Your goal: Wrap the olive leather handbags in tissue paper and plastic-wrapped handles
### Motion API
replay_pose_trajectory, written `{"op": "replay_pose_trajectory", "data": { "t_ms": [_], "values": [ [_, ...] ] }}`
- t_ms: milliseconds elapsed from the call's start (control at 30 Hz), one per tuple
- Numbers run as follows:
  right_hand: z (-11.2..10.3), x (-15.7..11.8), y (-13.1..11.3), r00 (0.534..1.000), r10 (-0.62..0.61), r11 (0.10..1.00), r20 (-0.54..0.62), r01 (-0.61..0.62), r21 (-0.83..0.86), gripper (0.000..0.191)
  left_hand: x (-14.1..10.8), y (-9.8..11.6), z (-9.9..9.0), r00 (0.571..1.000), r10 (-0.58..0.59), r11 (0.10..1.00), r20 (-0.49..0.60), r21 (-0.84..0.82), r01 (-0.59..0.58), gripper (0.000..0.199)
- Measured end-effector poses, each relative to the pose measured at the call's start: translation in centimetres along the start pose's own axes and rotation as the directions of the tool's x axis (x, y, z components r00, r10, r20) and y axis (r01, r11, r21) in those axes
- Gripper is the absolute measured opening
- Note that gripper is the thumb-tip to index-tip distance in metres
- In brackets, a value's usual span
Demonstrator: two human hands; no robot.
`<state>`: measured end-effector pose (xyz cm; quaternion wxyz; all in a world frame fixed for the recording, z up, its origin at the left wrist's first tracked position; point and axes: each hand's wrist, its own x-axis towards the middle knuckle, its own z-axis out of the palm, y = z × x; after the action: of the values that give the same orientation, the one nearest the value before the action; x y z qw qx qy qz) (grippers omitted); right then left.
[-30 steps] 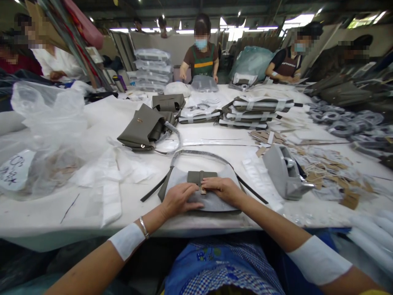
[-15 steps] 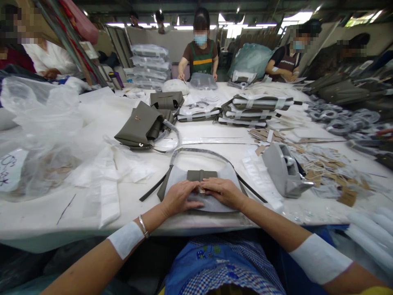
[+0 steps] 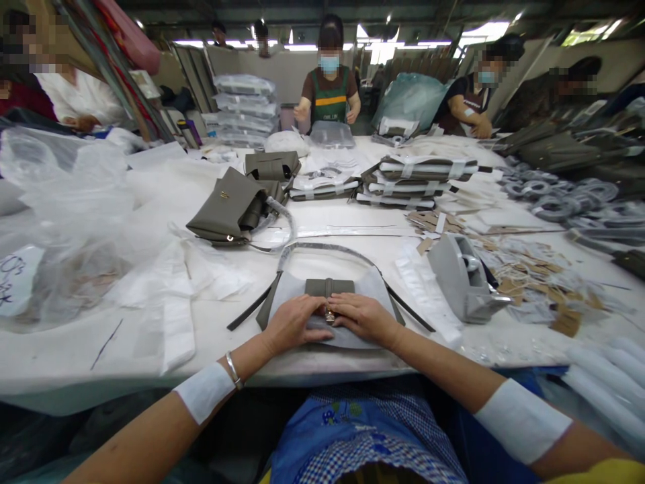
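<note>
An olive-grey handbag [image 3: 330,288] lies in front of me, its body covered by a sheet of pale grey paper [image 3: 288,288]. Its wrapped handle [image 3: 327,247] arches away from me, and a dark strap end [image 3: 410,310] sticks out on either side. My left hand [image 3: 298,321] holds the flap edge from the left, thumb lower on the paper. From the right, my right hand [image 3: 367,318] grips the same edge, fingertips by a small metal clasp [image 3: 330,314]. The clasp shows between both sets of fingertips; the undersides of the fingers are hidden.
A grey tape dispenser [image 3: 461,279] stands right of the bag, near scattered brown tags [image 3: 564,321]. Another olive handbag [image 3: 224,208] sits farther left. Wrapped bags [image 3: 418,181] are stacked behind, plastic bags [image 3: 75,222] lie left. Co-workers [image 3: 330,87] work across the table.
My hands stay at the flap, and more of the metal clasp shows between the fingertips. Across the table, a co-worker's hand has risen.
</note>
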<state>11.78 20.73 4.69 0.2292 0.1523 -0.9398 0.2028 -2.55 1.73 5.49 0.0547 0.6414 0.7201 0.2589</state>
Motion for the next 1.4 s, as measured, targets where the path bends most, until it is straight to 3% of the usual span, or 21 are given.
{"op": "replay_pose_trajectory", "data": {
  "t_ms": [200, 333, 800, 1000, 1167, 1267, 1333, 1400],
  "values": [
    [0.1, 0.0, -0.2, 1.000, -0.021, 0.999, -0.008, 0.020, -0.029, 0.031, 0.3, 0.2, -0.7, 0.999, -0.026, 0.992, 0.026, -0.122, 0.029, 0.049],
    [0.2, -0.3, -0.2, 1.000, -0.026, 0.999, -0.011, 0.026, -0.037, 0.032, 0.5, 0.1, -1.2, 0.999, -0.018, 0.979, 0.030, -0.204, 0.024, 0.029],
    [0.5, -0.6, 0.0, 0.997, -0.063, 0.995, -0.042, 0.060, -0.076, 0.029, 1.7, 0.8, -1.3, 0.988, -0.149, 0.937, 0.028, -0.314, 0.150, 0.021],
    [0.6, -0.4, 0.0, 0.997, -0.061, 0.996, -0.046, 0.058, -0.073, 0.028, 2.1, 1.4, -2.3, 0.996, -0.040, 0.910, 0.080, -0.409, 0.069, 0.020],
    [0.6, -0.4, 0.1, 0.997, -0.063, 0.996, -0.049, 0.060, -0.071, 0.027, 1.8, 2.9, -4.6, 0.989, 0.038, 0.857, 0.145, -0.513, 0.042, 0.022],
    [0.5, -0.4, 0.1, 0.999, -0.038, 0.998, -0.019, 0.037, -0.048, 0.027, 0.6, 4.3, -6.4, 0.933, 0.016, 0.682, 0.359, -0.686, 0.252, 0.023],
    [0.4, -0.4, 0.1, 1.000, -0.019, 0.999, -0.002, 0.019, -0.033, 0.027, -0.8, 5.1, -7.3, 0.832, 0.020, 0.524, 0.555, -0.714, 0.464, 0.026],
    [0.3, -0.4, 0.1, 1.000, -0.009, 1.000, 0.003, 0.009, -0.022, 0.028, -2.5, 5.5, -7.7, 0.712, 0.050, 0.469, 0.700, -0.646, 0.602, 0.028]
  ]
}}
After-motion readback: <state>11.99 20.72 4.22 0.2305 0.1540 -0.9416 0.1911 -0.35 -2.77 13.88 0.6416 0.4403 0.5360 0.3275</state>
